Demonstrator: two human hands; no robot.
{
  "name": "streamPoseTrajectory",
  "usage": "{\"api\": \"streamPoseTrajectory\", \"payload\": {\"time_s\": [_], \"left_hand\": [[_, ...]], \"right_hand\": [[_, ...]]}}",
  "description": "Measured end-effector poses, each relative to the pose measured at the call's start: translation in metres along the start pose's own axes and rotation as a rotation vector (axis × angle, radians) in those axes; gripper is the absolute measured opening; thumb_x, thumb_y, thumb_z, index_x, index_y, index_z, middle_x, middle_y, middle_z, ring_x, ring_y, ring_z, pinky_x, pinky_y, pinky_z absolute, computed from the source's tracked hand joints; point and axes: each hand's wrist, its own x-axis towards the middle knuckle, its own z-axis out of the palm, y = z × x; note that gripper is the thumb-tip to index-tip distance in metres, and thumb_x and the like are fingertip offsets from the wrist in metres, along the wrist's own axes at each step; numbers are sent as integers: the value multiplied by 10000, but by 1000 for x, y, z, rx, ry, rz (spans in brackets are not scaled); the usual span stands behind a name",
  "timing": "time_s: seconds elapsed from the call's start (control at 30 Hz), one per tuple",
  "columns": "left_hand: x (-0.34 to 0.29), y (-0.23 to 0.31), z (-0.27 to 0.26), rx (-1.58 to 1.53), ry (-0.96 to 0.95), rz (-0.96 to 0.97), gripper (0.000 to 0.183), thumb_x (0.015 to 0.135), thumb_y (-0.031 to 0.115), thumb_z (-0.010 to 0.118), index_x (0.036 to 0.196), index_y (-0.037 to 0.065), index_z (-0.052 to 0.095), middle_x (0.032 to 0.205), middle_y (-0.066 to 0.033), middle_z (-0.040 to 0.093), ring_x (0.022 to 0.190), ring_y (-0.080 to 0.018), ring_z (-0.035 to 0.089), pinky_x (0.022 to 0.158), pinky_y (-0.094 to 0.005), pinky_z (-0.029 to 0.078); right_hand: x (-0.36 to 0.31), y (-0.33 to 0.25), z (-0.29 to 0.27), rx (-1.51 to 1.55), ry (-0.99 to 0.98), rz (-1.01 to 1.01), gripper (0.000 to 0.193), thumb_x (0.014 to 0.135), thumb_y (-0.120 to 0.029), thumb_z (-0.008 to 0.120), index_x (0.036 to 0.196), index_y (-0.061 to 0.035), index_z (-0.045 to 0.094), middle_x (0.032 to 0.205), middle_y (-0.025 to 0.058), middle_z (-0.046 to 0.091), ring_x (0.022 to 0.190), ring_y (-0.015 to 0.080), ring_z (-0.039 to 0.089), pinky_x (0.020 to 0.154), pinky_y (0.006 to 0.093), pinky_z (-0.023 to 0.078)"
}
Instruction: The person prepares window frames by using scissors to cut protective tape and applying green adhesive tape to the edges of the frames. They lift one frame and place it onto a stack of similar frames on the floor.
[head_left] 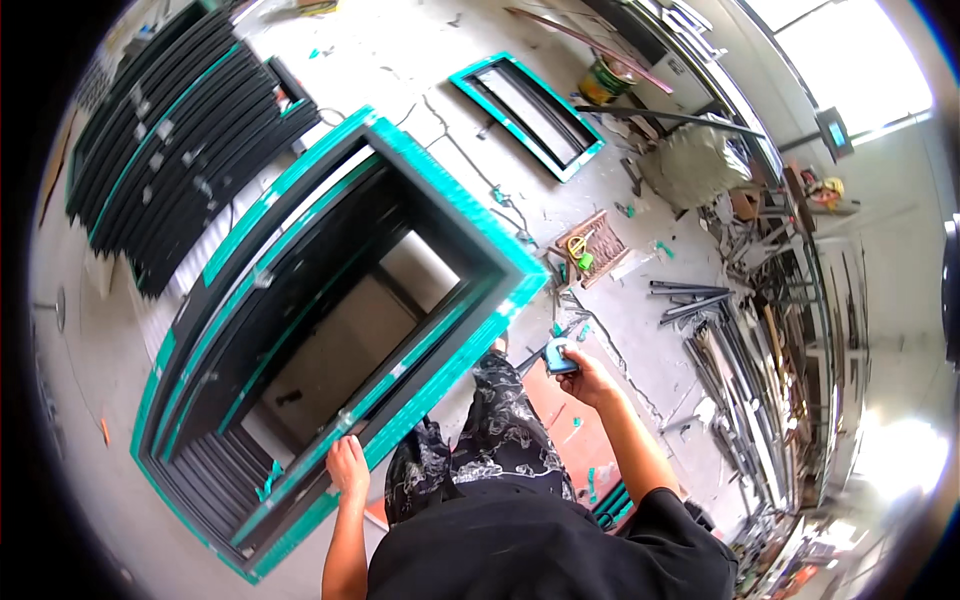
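A stack of black rectangular window frames (455, 195), edged with green film, stands in front of me and to the left. My left hand (348, 466) has its fingers closed over the near edge of the top frame; the fingertips are partly hidden. Past the stack's near right corner, my right hand (590, 380) grips a blue tape measure (561, 356). No drawn-out blade can be made out.
More black frames (190, 150) are piled at the far left. A small green-edged frame (528, 115) lies on the floor ahead. Yellow-handled scissors (577, 246) rest on a brown crate (603, 250). Metal bars (735, 390) and a wrapped bundle (695, 162) line the right side.
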Motion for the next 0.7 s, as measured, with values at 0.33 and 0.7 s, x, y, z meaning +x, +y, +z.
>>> {"api": "streamPoseTrajectory", "payload": {"time_s": [0.33, 0.7], "left_hand": [[107, 239, 75, 2, 32, 113, 299, 957, 286, 418, 971, 39, 587, 964, -131, 599, 943, -335, 545, 823, -452, 393], [138, 300, 114, 257, 286, -123, 381, 997, 242, 350, 894, -79, 526, 916, -253, 550, 869, -408, 508, 784, -456, 379]], "right_hand": [[197, -68, -236, 197, 631, 95, 232, 883, -248, 597, 914, -20, 565, 621, 108, 581, 433, 200, 559, 362, 260, 443], [408, -202, -354, 563, 665, -133, 265, 869, -260, 650, 885, -20, 539, 631, 56, 544, 448, 198, 521, 394, 301, 426]]}}
